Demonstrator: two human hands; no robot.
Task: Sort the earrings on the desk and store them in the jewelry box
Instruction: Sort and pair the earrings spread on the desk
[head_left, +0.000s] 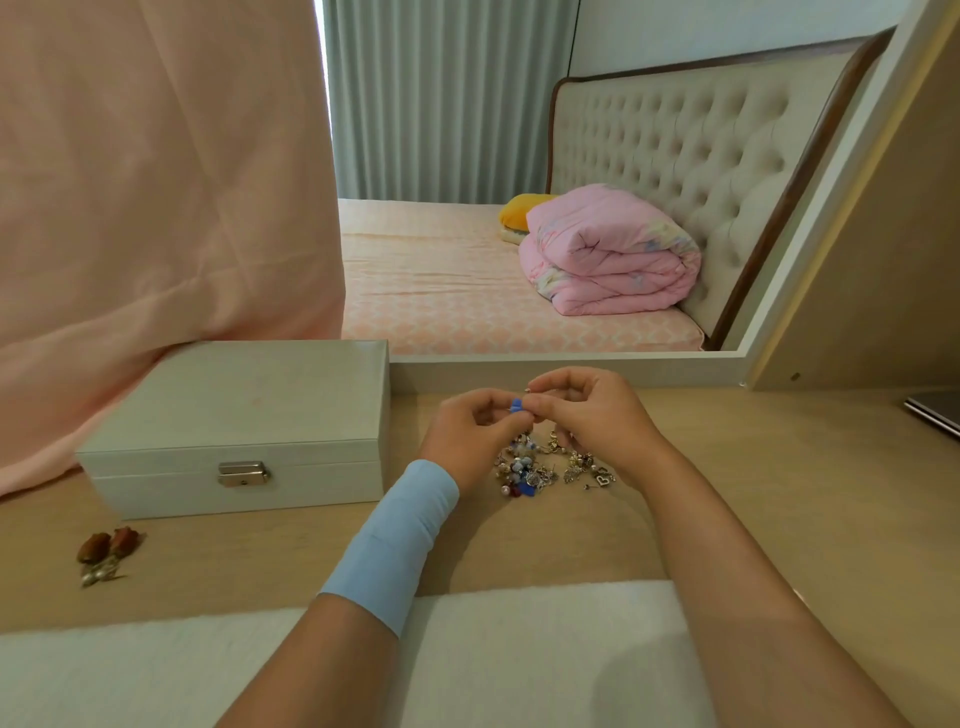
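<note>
A heap of several mixed earrings (545, 467) lies on the wooden desk (753, 493), just below my hands. My left hand (470, 434) and my right hand (587, 415) meet above the heap, and both pinch a small blue earring (516, 405) between their fingertips. The white jewelry box (244, 415) stands to the left with its lid down and its metal clasp (243, 474) facing me. Two reddish-brown earrings (106, 551) lie apart near the desk's front left.
A large mirror (571, 182) rises behind the desk and reflects a bed with a pink duvet. Pink cloth (156, 182) hangs at the left, behind the box. A grey flat object (935, 410) sits at the right edge. A white cushion (519, 654) runs along the front.
</note>
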